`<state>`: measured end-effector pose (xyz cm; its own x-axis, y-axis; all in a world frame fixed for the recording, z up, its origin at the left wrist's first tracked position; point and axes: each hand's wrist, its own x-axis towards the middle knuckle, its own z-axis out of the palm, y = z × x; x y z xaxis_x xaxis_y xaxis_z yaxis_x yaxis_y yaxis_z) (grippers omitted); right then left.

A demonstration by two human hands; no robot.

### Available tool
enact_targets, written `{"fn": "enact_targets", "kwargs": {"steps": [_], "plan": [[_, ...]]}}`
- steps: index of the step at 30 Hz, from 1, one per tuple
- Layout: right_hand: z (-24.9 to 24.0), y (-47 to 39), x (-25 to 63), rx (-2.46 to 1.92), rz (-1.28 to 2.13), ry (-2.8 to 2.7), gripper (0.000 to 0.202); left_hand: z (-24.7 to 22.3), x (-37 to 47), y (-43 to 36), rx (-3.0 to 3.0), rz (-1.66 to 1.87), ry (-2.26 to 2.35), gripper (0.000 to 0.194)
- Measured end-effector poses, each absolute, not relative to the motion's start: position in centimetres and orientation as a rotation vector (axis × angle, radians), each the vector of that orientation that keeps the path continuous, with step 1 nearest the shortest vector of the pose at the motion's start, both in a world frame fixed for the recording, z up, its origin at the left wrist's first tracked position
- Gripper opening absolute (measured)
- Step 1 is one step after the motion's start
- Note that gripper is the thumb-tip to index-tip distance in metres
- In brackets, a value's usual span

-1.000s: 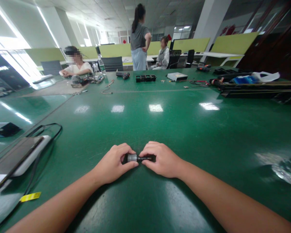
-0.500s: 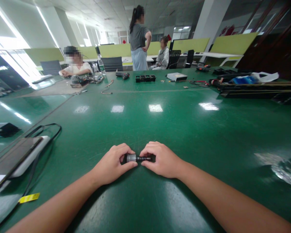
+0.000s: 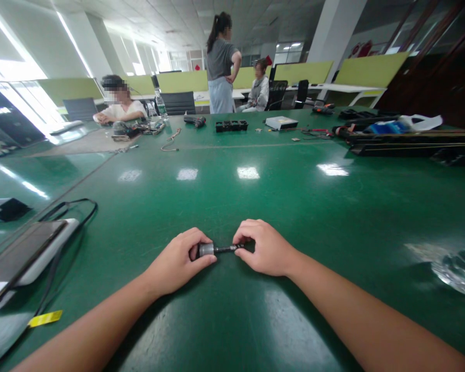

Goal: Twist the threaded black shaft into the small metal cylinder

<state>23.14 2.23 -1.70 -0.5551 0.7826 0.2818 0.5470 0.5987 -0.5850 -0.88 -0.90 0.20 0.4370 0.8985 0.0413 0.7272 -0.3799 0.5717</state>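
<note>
In the lower middle of the head view, a small part lies level between my hands: a grey cylinder (image 3: 206, 249) with a thin dark rod (image 3: 223, 249) sticking out to the right. My left hand (image 3: 178, 262) is closed around the cylinder, thumb in front and fingers behind. Thumb and fingers of my right hand (image 3: 269, 250) pinch a dark coiled piece (image 3: 238, 247) at the rod's far end; it looks like a spring, though the fingertips partly cover it. Both hands are low over the green table (image 3: 225, 201).
A phone (image 3: 27, 248) lies on a white object at the left, beside a black cable (image 3: 58, 253) with a yellow tag (image 3: 45, 319). Clear glass (image 3: 459, 271) stands at right. Tools and black parts (image 3: 231, 125) line the far side, where several people are.
My right hand has moved right and slightly away from me, shifting the coiled piece outward. More bare rod shows beside the cylinder. My left hand keeps its grip, moving barely left.
</note>
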Motion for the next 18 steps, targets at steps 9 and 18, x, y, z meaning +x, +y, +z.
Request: {"fn": "enact_targets", "kwargs": {"steps": [9, 18], "plan": [[-1.4, 2.5, 23.7, -1.079, 0.625, -2.308, 0.009, 0.3, -1.0, -1.0, 2.216, 0.496, 1.368, 0.021], [-1.8, 2.0, 22.6, -0.988, 0.686, -2.269, 0.012, 0.1, -1.0, -1.0, 2.237, 0.505, 1.35, 0.022]]}}
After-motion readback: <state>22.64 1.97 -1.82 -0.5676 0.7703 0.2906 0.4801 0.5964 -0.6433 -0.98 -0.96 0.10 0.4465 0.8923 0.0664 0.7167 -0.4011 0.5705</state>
